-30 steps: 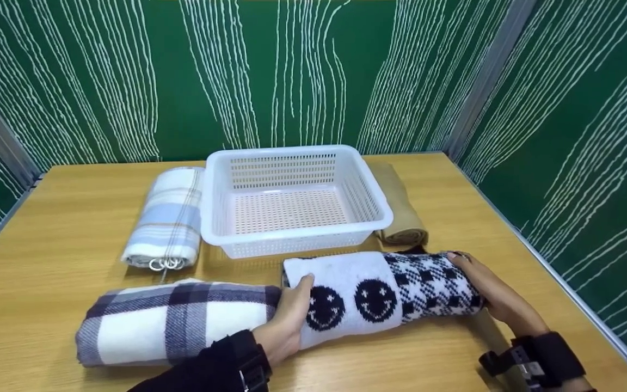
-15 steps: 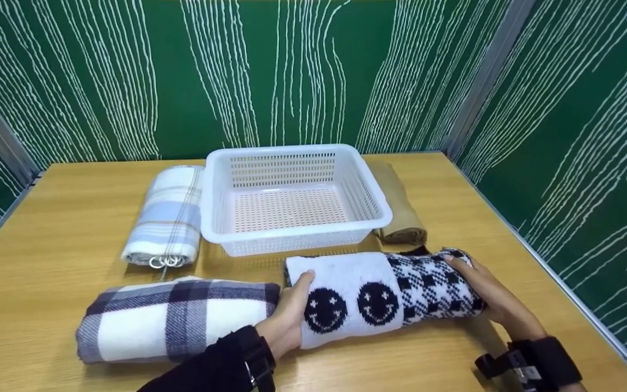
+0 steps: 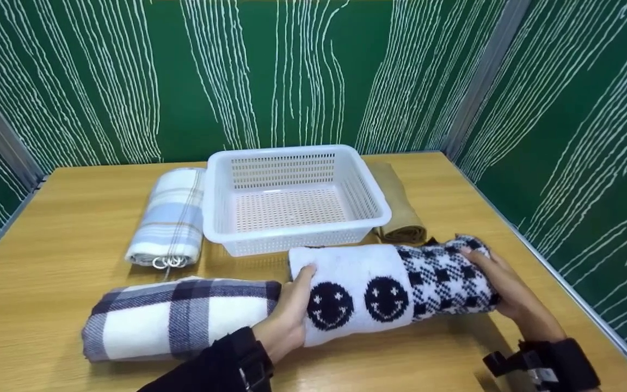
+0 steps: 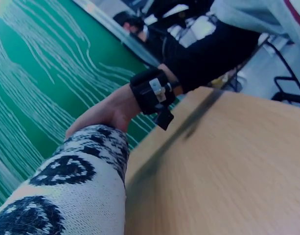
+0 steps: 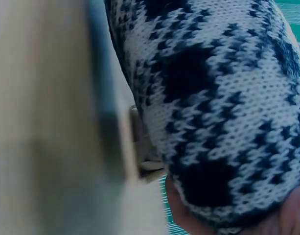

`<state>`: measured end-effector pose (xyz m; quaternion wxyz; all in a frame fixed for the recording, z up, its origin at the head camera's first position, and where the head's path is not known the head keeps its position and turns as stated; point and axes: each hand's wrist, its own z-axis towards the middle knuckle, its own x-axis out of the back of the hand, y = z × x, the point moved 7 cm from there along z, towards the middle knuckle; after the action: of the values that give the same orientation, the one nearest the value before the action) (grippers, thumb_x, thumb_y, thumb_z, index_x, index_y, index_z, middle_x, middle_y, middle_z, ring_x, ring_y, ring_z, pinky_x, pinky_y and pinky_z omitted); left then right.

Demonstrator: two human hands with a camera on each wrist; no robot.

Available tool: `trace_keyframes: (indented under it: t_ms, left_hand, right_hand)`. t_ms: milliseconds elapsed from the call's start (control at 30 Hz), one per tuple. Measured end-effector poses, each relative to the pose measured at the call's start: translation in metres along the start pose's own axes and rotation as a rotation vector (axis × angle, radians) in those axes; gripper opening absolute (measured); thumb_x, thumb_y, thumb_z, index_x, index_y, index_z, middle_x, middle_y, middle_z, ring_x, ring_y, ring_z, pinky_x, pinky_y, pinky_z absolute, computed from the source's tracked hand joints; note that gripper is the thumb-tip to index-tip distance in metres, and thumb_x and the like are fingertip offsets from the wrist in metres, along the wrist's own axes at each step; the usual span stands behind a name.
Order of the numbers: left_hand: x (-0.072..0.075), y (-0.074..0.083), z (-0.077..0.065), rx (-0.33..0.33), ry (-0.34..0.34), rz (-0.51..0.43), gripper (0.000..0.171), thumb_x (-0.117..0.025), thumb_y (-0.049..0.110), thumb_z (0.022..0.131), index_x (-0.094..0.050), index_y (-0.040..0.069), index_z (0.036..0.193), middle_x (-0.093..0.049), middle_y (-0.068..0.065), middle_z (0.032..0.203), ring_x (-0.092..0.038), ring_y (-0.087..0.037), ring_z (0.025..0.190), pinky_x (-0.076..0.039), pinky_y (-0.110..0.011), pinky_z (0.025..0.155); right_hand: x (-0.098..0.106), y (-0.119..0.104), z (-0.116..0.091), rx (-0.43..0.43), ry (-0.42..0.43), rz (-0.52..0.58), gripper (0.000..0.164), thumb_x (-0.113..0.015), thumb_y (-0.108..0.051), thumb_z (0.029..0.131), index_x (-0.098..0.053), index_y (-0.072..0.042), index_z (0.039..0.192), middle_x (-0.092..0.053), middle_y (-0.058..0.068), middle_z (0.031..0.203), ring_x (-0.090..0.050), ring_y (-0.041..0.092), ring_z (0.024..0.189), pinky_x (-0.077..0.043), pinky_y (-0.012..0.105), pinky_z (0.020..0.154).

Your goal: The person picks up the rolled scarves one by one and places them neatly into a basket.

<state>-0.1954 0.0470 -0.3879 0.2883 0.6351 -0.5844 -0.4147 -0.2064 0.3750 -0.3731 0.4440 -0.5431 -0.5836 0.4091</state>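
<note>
A rolled knitted scarf (image 3: 357, 294), white with black smiley faces and a black-and-white check part, lies crosswise between my hands in the head view. My left hand (image 3: 286, 318) grips its left end, thumb on top of the white part. At the checked end my right hand (image 3: 509, 288) holds the roll, with the thumb over the top. The right wrist view shows the checked knit (image 5: 213, 107) up close with fingertips (image 5: 181, 208) curled beneath its end. A rolled plaid scarf (image 3: 183, 321) rests on the table just left of my left hand.
A white slotted basket (image 3: 297, 231) stands at the table's back middle. Left of it lies a rolled white-and-blue striped cloth (image 3: 166, 218) with fringe loops; right of it, a rolled tan cloth (image 3: 398, 207). Green walls with white lines rise behind and beside the wooden table (image 3: 36, 245).
Both hands have shifted slightly right with the knitted scarf, and its checked end has risen a little. The basket and other rolls stay in place.
</note>
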Motion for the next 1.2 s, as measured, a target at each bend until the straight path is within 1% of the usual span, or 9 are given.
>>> trace_keyframes:
  t_ms: [133,200,367,500,667,800,967,1100,1200]
  left_hand:
    - [0.006,0.014,-0.012,-0.031,-0.021,-0.021,0.088,-0.051,0.053,0.079,-0.012,0.001,0.138,-0.009,-0.023,0.141,-0.011,-0.04,0.127,-0.007,-0.058,0.098]
    - [0.01,0.021,-0.018,-0.046,-0.037,-0.026,0.081,-0.051,0.053,0.079,-0.022,0.003,0.136,-0.013,-0.022,0.141,-0.015,-0.038,0.127,-0.008,-0.057,0.099]
    - [0.023,0.039,-0.033,-0.056,-0.09,-0.092,0.057,-0.051,0.052,0.08,-0.047,0.009,0.118,-0.044,-0.015,0.124,-0.044,-0.028,0.11,-0.032,-0.047,0.093]
    - [0.039,0.051,-0.04,-0.068,-0.117,-0.148,0.054,-0.052,0.05,0.081,-0.049,0.009,0.116,-0.053,-0.015,0.112,-0.053,-0.026,0.096,-0.044,-0.04,0.081]
    - [0.056,0.064,-0.046,-0.116,-0.119,-0.169,0.054,-0.052,0.047,0.082,-0.046,0.008,0.119,-0.051,-0.016,0.115,-0.053,-0.028,0.098,-0.044,-0.042,0.081]
    - [0.067,0.076,-0.046,-0.148,-0.103,-0.179,0.049,-0.05,0.044,0.084,-0.046,0.011,0.12,-0.052,-0.014,0.114,-0.054,-0.027,0.097,-0.044,-0.042,0.081]
    - [0.083,0.096,-0.038,-0.209,-0.015,-0.162,0.045,-0.049,0.045,0.085,-0.05,0.013,0.116,-0.055,-0.012,0.108,-0.056,-0.025,0.092,-0.045,-0.038,0.079]
    - [0.095,0.113,-0.028,-0.251,0.044,-0.121,0.048,-0.047,0.051,0.084,-0.05,0.014,0.114,-0.054,-0.013,0.109,-0.055,-0.025,0.091,-0.045,-0.037,0.077]
    - [0.103,0.128,-0.021,-0.283,0.079,-0.079,0.054,-0.044,0.055,0.083,-0.047,0.013,0.116,-0.051,-0.013,0.111,-0.053,-0.026,0.096,-0.045,-0.038,0.078]
  right_hand:
    - [-0.008,-0.022,-0.008,0.052,-0.039,0.054,0.037,-0.044,-0.035,0.09,-0.032,-0.027,0.124,-0.052,0.0,0.102,-0.056,0.017,0.089,-0.046,0.036,0.078]
    - [-0.012,-0.031,-0.011,0.063,-0.043,0.06,0.035,-0.045,-0.035,0.09,-0.033,-0.027,0.122,-0.052,0.0,0.1,-0.057,0.017,0.088,-0.047,0.034,0.077]
    - [-0.028,-0.05,-0.014,0.098,-0.038,0.048,0.036,-0.046,-0.035,0.089,-0.033,-0.026,0.121,-0.051,0.0,0.101,-0.056,0.015,0.087,-0.047,0.032,0.076]
    - [-0.046,-0.064,-0.011,0.13,-0.057,0.024,0.043,-0.047,-0.036,0.089,-0.032,-0.025,0.128,-0.047,0.001,0.106,-0.054,0.013,0.089,-0.046,0.03,0.077]
    - [-0.067,-0.08,-0.002,0.159,-0.081,0.003,0.052,-0.049,-0.037,0.088,-0.028,-0.021,0.133,-0.045,0.002,0.108,-0.054,0.013,0.091,-0.045,0.028,0.078]
    - [-0.08,-0.091,0.008,0.161,-0.066,-0.037,0.058,-0.049,-0.041,0.087,-0.025,-0.02,0.135,-0.039,0.005,0.114,-0.048,0.014,0.096,-0.042,0.027,0.082]
    - [-0.094,-0.104,0.022,0.153,-0.051,-0.006,0.055,-0.052,-0.043,0.084,-0.029,-0.019,0.128,-0.039,0.007,0.112,-0.047,0.016,0.095,-0.042,0.028,0.082]
    - [-0.103,-0.118,0.033,0.195,-0.051,0.02,0.052,-0.053,-0.041,0.084,-0.032,-0.018,0.126,-0.04,0.007,0.11,-0.048,0.016,0.094,-0.043,0.029,0.081]
    - [-0.108,-0.131,0.04,0.228,-0.056,0.019,0.057,-0.052,-0.042,0.085,-0.029,-0.02,0.132,-0.039,0.007,0.113,-0.049,0.018,0.095,-0.045,0.031,0.081]
